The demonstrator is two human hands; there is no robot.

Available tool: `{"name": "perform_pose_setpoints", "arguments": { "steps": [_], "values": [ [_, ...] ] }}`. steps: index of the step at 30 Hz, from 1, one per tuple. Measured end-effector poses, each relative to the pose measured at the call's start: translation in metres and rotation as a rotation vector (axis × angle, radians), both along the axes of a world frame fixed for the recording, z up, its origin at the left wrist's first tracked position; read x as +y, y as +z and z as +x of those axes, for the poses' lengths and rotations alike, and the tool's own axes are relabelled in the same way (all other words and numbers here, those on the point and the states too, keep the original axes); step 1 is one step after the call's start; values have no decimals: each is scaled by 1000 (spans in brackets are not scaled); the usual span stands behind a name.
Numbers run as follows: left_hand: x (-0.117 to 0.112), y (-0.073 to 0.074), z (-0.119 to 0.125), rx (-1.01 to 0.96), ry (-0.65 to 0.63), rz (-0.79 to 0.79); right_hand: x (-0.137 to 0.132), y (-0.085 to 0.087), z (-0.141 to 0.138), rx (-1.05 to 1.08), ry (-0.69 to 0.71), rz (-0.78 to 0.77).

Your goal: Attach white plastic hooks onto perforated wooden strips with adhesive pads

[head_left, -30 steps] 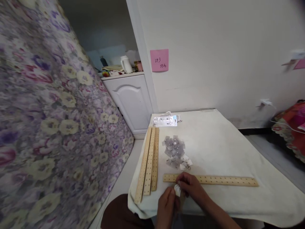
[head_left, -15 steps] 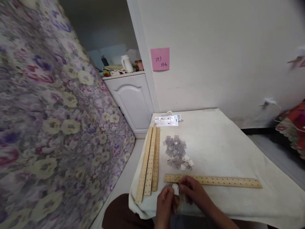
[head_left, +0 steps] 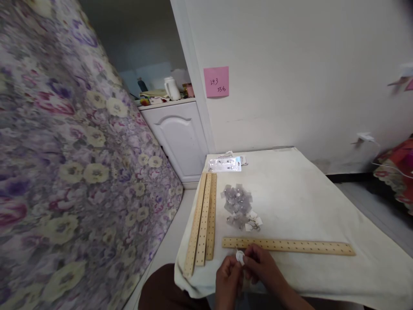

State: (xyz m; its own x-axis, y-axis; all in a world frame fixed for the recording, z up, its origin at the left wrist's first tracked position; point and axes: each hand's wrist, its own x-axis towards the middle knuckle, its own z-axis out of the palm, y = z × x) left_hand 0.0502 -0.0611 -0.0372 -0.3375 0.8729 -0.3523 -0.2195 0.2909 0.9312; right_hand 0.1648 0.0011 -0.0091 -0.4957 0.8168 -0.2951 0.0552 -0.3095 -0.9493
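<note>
Near the table's front edge, my left hand [head_left: 228,274] pinches a small white card [head_left: 240,257] with a round, hoop-like piece on it. My right hand [head_left: 260,262] is closed at the card's right side, its fingertips touching it. A thin dark wire seems to stick up from the card, too small to make out. Just beyond my hands lies a pale wooden strip [head_left: 300,246] with rows of holes. Farther back is a heap of small clear bags [head_left: 238,200] with shiny bits inside, and some loose white cards [head_left: 254,222] with hooks lie at its front.
Three similar perforated wooden strips [head_left: 202,224] lie side by side along the left of the cloth-covered table [head_left: 290,193]. At the back left are clear packages [head_left: 225,164]. A floral curtain [head_left: 80,172] hangs at left; a white cabinet [head_left: 180,137] stands behind.
Both hands have drawn closer together around the white card, which has turned and moved slightly right and nearer to me. The strips and the heap of bags have stayed put.
</note>
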Motion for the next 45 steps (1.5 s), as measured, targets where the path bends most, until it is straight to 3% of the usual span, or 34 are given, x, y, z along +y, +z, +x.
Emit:
{"name": "perform_pose_setpoints", "arguments": {
  "steps": [5, 12, 19, 22, 38, 41, 45],
  "values": [
    [0, -2, 8, 9, 16, -11, -1, -1, 3, 35, -17, 41],
    [-1, 6, 13, 14, -60, 13, 4, 1, 6, -15, -43, 158],
    [0, 19, 1, 19, 20, 56, 11, 5, 12, -8, 60, 121],
    [-1, 25, 1, -31, -8, 40, 10, 6, 13, -14, 86, 126],
    [-3, 42, 2, -3, 94, 58, 6, 1, 3, 67, 67, 31],
    [-1, 46, -2, 9, 73, 46, 10, 4, 4, 44, 83, 91],
    [0, 49, -5, 6, 66, 61, 15, 14, 8, -81, 137, 285]
  ]
}}
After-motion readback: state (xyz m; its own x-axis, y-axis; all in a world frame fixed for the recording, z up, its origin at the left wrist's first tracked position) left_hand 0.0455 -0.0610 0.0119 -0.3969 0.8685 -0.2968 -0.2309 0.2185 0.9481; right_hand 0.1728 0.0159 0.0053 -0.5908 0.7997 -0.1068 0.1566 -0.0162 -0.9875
